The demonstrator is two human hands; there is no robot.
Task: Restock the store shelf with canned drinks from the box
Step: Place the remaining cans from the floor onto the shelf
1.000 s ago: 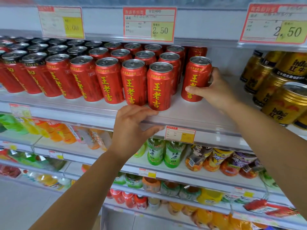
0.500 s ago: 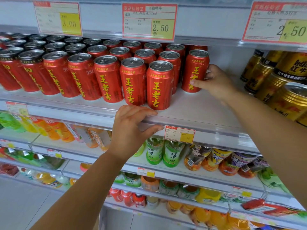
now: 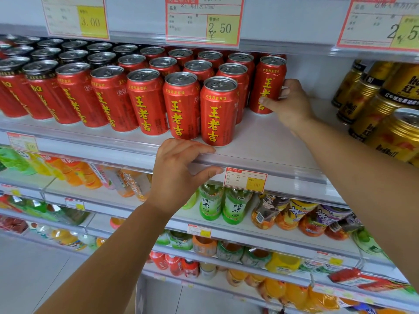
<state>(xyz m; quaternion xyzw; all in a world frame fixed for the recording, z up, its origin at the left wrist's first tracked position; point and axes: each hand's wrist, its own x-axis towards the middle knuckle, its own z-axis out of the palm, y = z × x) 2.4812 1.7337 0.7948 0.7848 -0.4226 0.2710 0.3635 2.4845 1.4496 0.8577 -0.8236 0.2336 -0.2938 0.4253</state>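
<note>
A: Where is the can now?

B: The red herbal tea can stands on the shelf, at the right end of the red rows and just beside its neighbour. The right hand has its thumb and fingers curled round the can's lower half.

A: And the other hand?

B: The left hand grips the shelf edge, with the fingers curled over it and the thumb below.

A: How to finish well?

B: I think: keep the can upright and slide it back until it lines up with its row. Then let go gently, so the front can is not knocked.

A: What differs from 1 second ago?

B: The can was further forward then; now it sits deeper. The left hand has not moved. The box is not in view.
</note>
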